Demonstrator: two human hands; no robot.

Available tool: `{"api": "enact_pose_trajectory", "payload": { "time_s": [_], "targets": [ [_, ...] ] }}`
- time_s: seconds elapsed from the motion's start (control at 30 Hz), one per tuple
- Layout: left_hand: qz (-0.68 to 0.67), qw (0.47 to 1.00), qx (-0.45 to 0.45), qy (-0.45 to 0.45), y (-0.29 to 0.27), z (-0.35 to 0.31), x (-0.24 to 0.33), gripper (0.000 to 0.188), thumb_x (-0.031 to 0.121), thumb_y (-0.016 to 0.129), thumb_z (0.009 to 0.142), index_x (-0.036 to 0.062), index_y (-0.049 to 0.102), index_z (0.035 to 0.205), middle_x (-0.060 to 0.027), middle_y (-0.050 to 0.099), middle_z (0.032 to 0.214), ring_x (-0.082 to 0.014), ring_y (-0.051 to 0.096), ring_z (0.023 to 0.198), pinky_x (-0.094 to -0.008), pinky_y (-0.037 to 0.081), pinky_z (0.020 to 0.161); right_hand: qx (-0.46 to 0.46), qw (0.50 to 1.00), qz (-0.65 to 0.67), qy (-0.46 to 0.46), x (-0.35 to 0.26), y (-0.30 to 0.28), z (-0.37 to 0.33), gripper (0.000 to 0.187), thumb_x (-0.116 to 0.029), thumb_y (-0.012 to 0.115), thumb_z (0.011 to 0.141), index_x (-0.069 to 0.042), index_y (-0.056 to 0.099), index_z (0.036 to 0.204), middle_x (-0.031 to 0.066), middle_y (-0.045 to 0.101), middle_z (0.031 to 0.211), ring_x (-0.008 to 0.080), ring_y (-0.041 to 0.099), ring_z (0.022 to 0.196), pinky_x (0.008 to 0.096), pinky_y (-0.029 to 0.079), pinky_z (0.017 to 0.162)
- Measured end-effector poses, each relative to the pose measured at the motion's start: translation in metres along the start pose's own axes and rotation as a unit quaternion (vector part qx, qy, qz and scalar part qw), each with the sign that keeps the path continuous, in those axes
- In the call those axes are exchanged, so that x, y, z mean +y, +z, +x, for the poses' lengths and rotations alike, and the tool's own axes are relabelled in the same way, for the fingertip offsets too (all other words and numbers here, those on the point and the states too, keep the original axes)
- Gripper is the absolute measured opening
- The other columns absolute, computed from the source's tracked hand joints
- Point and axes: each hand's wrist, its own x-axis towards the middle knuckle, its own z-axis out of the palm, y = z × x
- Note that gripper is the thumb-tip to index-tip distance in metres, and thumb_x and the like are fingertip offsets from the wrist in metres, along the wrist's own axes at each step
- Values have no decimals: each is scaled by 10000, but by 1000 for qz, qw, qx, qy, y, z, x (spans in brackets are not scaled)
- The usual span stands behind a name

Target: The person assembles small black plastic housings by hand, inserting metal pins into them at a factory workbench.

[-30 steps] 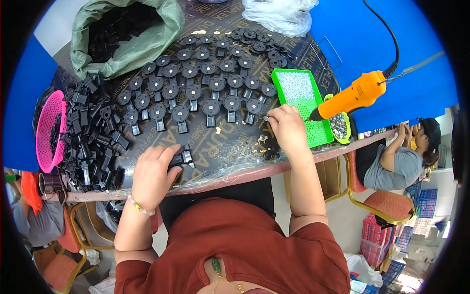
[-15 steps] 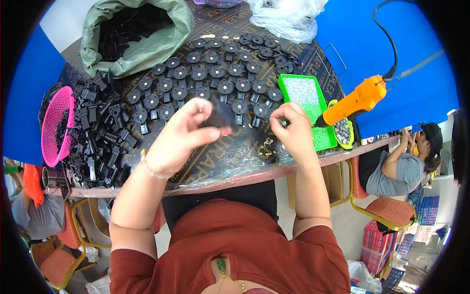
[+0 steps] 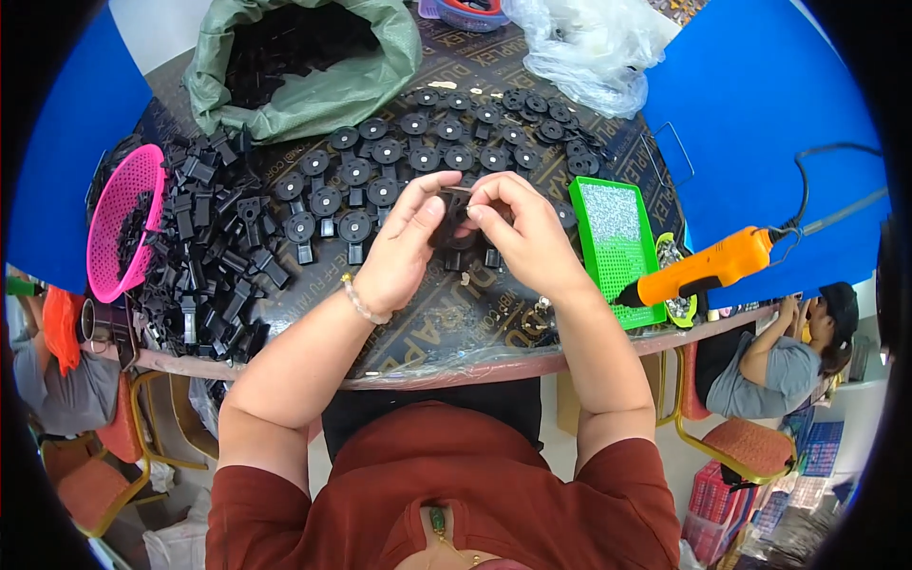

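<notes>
My left hand (image 3: 401,249) grips a black plastic part (image 3: 450,217) over the middle of the table, its thumb along the near side. My right hand (image 3: 528,236) meets it there, thumb and forefinger pinched against the part's face. A tiny pale piece seems to show at those fingertips, too small to name. Beyond both hands lie rows of black round-headed plastic parts (image 3: 355,172), each with a short stem and a light dot at its centre. Some of them are hidden behind my hands.
Loose black plastic pieces (image 3: 204,247) heap at the left beside a pink basket (image 3: 157,204). A green sack (image 3: 399,57) stands at the back. To the right are a green tray (image 3: 622,256) of small pins, an orange electric screwdriver (image 3: 712,266) hanging, and a yellow-green dish (image 3: 686,318).
My hands have come together over the table, and the right fingertips now touch the black part in my left hand. The view has shifted slightly.
</notes>
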Motion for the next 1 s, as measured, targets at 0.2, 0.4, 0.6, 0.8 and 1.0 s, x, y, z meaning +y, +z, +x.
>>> {"api": "enact_pose_trajectory", "payload": {
  "time_s": [0.2,0.4,0.6,0.8,1.0],
  "targets": [
    [-7,998,49,-43,-6,4,3,459,147,552,1049,122,420,1487,-34,640,1131,-128,624,1038,-315,516,913,-13,993,100,53,4,0,26,100,-55,674,931,40,659,907,134,552,1239,156,719,723,272,576,687],
    [-100,991,60,-62,-6,6,6,398,142,535,1050,73,445,1431,-92,649,1167,-199,670,1062,-360,559,900,-10,998,-11,65,-9,4,33,116,-79,715,878,24,725,929,148,593,1261,191,729,781,297,569,743],
    [-78,988,89,-96,-12,6,8,364,154,527,1046,55,486,1394,-163,652,1212,-268,702,1023,-366,578,890,174,915,-325,-166,5,-17,72,148,-66,660,869,-12,748,975,196,674,1132,361,651,1088,418,513,959],
    [-23,989,105,-102,-15,7,8,293,121,585,1018,58,537,1300,-148,698,1155,-200,715,879,-293,561,743,244,865,-438,-21,63,-78,157,231,-90,623,885,-39,755,1067,206,712,1083,383,671,1018,453,521,939],
    [-21,992,93,-87,-18,10,3,254,85,594,1006,60,564,1257,-138,713,1121,-159,702,783,-253,542,651,91,836,-542,-12,130,-104,206,423,-100,736,826,-90,704,1248,196,707,1187,395,658,1118,468,508,997]
  ]
}}
